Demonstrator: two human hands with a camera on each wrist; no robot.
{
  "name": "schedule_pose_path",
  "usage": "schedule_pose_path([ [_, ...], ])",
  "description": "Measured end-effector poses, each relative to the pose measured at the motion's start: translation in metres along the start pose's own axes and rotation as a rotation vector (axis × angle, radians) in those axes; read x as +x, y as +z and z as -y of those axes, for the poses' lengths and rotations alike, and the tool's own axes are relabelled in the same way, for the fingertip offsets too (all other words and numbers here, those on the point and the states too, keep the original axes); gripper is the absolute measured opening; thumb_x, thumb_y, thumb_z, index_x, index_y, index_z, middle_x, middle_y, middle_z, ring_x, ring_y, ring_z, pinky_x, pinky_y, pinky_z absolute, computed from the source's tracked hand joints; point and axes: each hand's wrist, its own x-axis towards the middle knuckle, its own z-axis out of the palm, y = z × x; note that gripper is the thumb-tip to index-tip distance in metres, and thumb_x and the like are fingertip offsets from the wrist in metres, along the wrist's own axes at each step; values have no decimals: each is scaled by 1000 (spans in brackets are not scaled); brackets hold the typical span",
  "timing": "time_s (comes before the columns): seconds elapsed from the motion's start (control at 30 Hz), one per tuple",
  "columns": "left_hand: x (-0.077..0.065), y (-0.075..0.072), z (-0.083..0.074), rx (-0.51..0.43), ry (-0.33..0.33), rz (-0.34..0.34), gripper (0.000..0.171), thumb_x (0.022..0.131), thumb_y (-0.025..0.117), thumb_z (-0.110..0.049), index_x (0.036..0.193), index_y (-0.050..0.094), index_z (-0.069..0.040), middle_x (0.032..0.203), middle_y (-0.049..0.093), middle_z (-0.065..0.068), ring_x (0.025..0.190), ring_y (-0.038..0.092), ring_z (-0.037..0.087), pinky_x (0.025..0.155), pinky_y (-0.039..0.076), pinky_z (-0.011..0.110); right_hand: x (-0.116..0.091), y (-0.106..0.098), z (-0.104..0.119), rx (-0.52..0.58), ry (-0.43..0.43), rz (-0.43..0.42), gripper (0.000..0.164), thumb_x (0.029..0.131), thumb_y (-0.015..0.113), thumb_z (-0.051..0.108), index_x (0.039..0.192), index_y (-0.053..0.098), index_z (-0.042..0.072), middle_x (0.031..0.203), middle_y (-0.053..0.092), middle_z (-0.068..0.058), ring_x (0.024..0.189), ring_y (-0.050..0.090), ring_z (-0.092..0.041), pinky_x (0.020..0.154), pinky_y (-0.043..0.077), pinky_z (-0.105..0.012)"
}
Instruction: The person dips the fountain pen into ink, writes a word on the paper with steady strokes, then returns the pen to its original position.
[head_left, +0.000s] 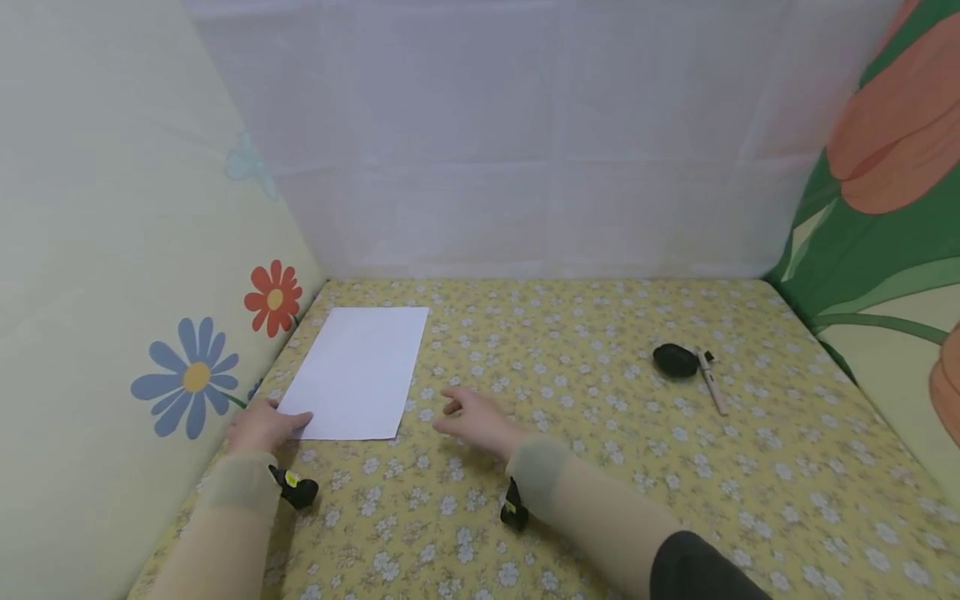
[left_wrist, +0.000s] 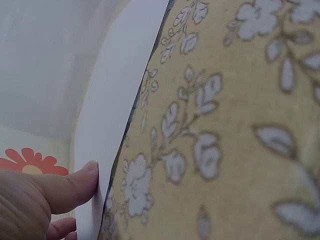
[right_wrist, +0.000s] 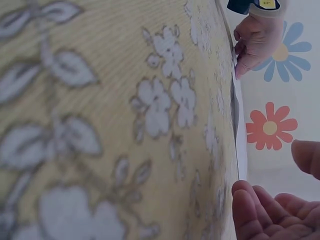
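A blank white sheet of paper [head_left: 360,371] lies at the left of the flowered tablecloth. My left hand [head_left: 262,425] is at its near left corner. In the left wrist view the thumb [left_wrist: 75,190] presses on the face of the paper [left_wrist: 115,85], with fingers on the other side, pinching the edge. My right hand [head_left: 480,421] hovers to the right of the sheet, apart from it. The right wrist view shows its fingers [right_wrist: 270,215] loosely bent, thumb apart, with nothing held.
At the right of the table lies a black rounded object [head_left: 675,361], perhaps a computer mouse. Beside it is a pale pink pen-like stick [head_left: 712,383] with a small dark piece at its top. A white curtain [head_left: 547,142] hangs behind, and flower-patterned cloths flank both sides.
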Motion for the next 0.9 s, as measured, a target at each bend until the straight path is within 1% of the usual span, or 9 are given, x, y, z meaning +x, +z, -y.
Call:
schedule_pose_path([
  [0.1, 3, -4, 0, 0, 31, 43, 92, 83, 70, -50, 137, 36, 16, 134, 40, 39, 118, 37, 57, 96, 35, 64, 5, 5, 1, -20, 4, -3, 60, 93, 64, 35, 146, 42, 16, 125, 59, -3, 110, 57, -21, 85, 51, -39],
  [0.2, 6, -7, 0, -4, 57, 65, 88, 84, 70, -47, 134, 39, 18, 131, 44, 39, 111, 46, 51, 90, 42, 58, 7, 8, 2, -29, 12, 2, 58, 94, 63, 36, 145, 43, 16, 123, 59, -2, 109, 58, -21, 87, 50, -40],
  [0.27, 6, -8, 0, 5, 71, 69, 85, 85, 69, -45, 133, 40, 19, 130, 44, 39, 110, 47, 50, 88, 43, 56, 9, 9, 3, -21, 13, 11, 57, 94, 62, 35, 144, 44, 15, 122, 59, -3, 108, 58, -21, 86, 51, -40],
  [0.37, 5, -7, -1, -28, 63, 79, 77, 89, 65, -39, 135, 37, 17, 131, 41, 39, 114, 45, 49, 92, 43, 56, 11, 10, 4, -15, 13, 23, 57, 94, 63, 34, 144, 44, 13, 121, 59, -4, 106, 58, -20, 85, 51, -39],
  [0.47, 5, -6, -5, -58, 50, 67, 66, 92, 63, -30, 133, 39, 16, 131, 41, 38, 116, 44, 48, 94, 42, 56, 12, 10, 5, -14, 18, 27, 56, 94, 62, 33, 144, 44, 12, 121, 59, -4, 107, 58, -20, 86, 51, -38],
  [0.57, 7, -3, -8, -47, 65, 43, 56, 93, 59, -23, 133, 43, 14, 132, 43, 37, 118, 43, 49, 96, 41, 56, 12, 10, 5, -9, 24, 28, 56, 95, 62, 32, 144, 43, 12, 122, 59, -5, 108, 58, -21, 87, 50, -39],
  [0.77, 12, 2, -10, 13, 143, 15, 47, 95, 52, -19, 132, 49, 10, 130, 48, 34, 120, 42, 51, 98, 37, 59, 13, 11, 3, -7, 32, 13, 55, 95, 62, 32, 143, 44, 13, 121, 59, -4, 105, 58, -20, 86, 51, -38],
  [0.83, 15, 3, -10, 21, 171, 23, 48, 96, 53, -19, 134, 49, 9, 129, 51, 33, 120, 44, 50, 98, 38, 59, 14, 11, 2, -4, 37, 2, 54, 95, 62, 31, 143, 45, 12, 120, 59, -5, 103, 59, -19, 84, 51, -37],
  [0.9, 16, 5, -11, 14, 184, 53, 49, 96, 54, -20, 137, 47, 6, 130, 51, 32, 122, 43, 50, 99, 37, 59, 14, 11, 1, -9, 39, -12, 53, 95, 62, 30, 142, 46, 11, 119, 60, -5, 101, 59, -19, 83, 51, -36],
])
